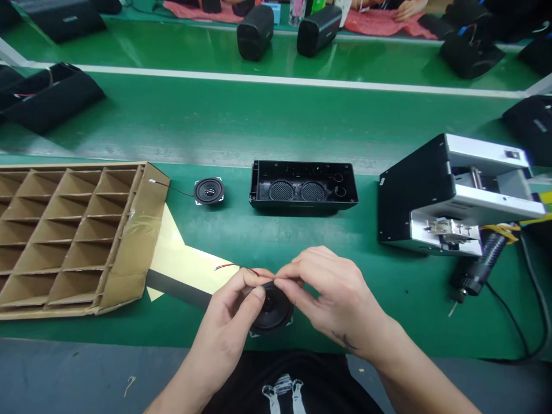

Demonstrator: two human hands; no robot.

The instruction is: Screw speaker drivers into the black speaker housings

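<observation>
Far left on the green bench mat (276,230): a cardboard divider tray (73,236), cells all bare, one flap folded outward over a yellowish sheet (185,267). Just right of the tray, a second speaker driver (209,191) lying cone-up, apart from everything, red-and-black lead trailing toward the cardboard.

Centre foreground — left hand (230,313) cupped under a black speaker driver (271,310), thumb pressed over its rim, fingers curled closed around the edge. Thin red-and-black wire (235,267) running off the driver's top to the left, tip bare and unconnected. Right hand (332,293) closed in a pinch at the driver's upper edge, forefinger and thumb meeting where the wire leaves the frame; remaining fingers loosely bent above. Driver held just off the mat, near the bench's front edge, directly before the body.

Behind the hands, well apart: an open black speaker housing (302,187), two round mesh grilles showing inside, both seats vacant. Judging from that, assembly looks barely begun — neither driver seated in the housing, no lead attached, one driver in hand and one waiting.

Right: a black-and-silver screw feeder (452,195), and below it an electric screwdriver (478,267) lying untouched, cable looping off the bench. Along the far belt (276,52), finished black speakers (284,31) and another worker's hand (407,8) on a red cloth.
</observation>
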